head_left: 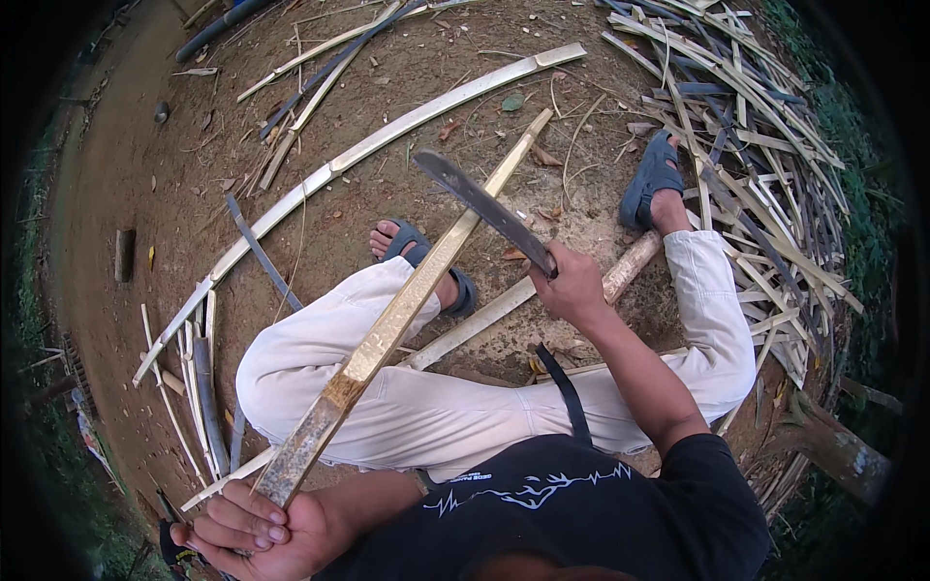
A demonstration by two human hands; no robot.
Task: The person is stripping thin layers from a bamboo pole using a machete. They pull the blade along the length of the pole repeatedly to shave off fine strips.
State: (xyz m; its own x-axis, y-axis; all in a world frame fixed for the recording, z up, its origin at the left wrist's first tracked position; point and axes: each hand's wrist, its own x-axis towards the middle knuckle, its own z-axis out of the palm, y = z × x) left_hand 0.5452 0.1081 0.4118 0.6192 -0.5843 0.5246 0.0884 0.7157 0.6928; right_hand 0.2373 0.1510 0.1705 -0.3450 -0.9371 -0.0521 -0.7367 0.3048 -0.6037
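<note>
My left hand is closed round the near end of a long split bamboo strip. The strip slants up and away to the right across my lap, its pale inner face showing, with a darker stretch near my hand. In my right hand is a machete, gripped by its handle, which my fingers mostly hide. Its dark, curved blade points up to the left and crosses the strip close to the far end. Whether the blade's edge touches or bites into the strip, I cannot tell.
A large heap of split bamboo strips lies on the right. A long curved bamboo piece stretches over the soil ahead. More strips lie at the left. A round pole rests between my sandalled feet. A tree stump stands at right.
</note>
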